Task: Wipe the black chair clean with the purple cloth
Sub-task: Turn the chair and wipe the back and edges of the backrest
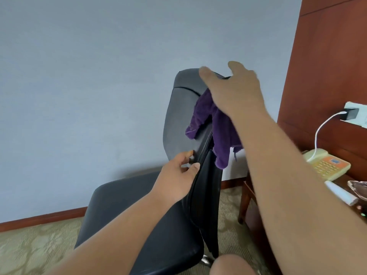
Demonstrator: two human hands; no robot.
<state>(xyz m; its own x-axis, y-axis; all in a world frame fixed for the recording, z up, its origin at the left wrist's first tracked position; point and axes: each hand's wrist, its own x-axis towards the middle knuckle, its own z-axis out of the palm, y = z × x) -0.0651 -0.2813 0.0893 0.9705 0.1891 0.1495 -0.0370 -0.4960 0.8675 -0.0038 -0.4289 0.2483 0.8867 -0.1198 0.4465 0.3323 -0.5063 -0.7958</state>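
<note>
- Black chair (178,120), centre of the frame: seat at lower centre, backrest rising toward the upper middle.
- Purple cloth (220,132), centre right: draped over the backrest's top edge, hanging down both faces.
- Right hand (234,90), upper centre right: fingers spread, palm pressed on the cloth at the backrest top.
- Left hand (178,179), centre: thumb and fingers closed on the side edge of the backrest.
- Table (252,195), right edge: carries a cream telephone (325,163), a white tube (341,193) and a shallow dish (359,189); dish contents cannot be told.
- Charger (351,113), upper right: plugged into a wall socket, white cable hanging.
</note>
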